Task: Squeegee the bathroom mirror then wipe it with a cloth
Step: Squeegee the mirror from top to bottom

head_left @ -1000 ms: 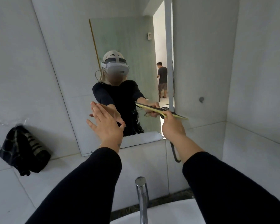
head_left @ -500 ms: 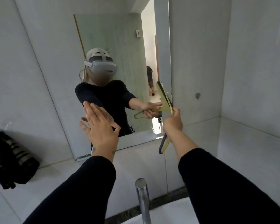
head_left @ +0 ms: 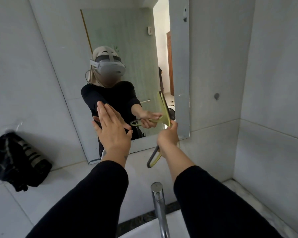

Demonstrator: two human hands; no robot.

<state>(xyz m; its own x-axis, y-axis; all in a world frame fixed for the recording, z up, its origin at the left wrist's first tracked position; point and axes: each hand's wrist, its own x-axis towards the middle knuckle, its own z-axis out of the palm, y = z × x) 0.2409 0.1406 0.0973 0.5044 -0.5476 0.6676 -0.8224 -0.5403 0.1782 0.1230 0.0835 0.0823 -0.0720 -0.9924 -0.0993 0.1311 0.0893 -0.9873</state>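
Observation:
The wall mirror (head_left: 127, 40) hangs on the grey tiled wall ahead. My right hand (head_left: 168, 136) grips a yellow-green squeegee (head_left: 163, 109) by its handle, whose loop end sticks out below my wrist. Its blade stands nearly upright against the lower right part of the glass. My left hand (head_left: 113, 129) is flat with fingers together, palm pressed toward the lower middle of the mirror, and holds nothing. A dark striped cloth (head_left: 17, 160) hangs on the wall at the left, below the mirror's level.
A chrome tap (head_left: 159, 206) rises at the bottom centre over the white basin rim (head_left: 141, 231). A small round wall fitting (head_left: 216, 96) sits right of the mirror. The side wall closes in at the right. The mirror reflects an open doorway with a person behind me.
The squeegee blade turned from lying flat across the mirror's right edge to standing upright and shifted left onto the glass. My left hand stayed against the mirror. The view drew closer.

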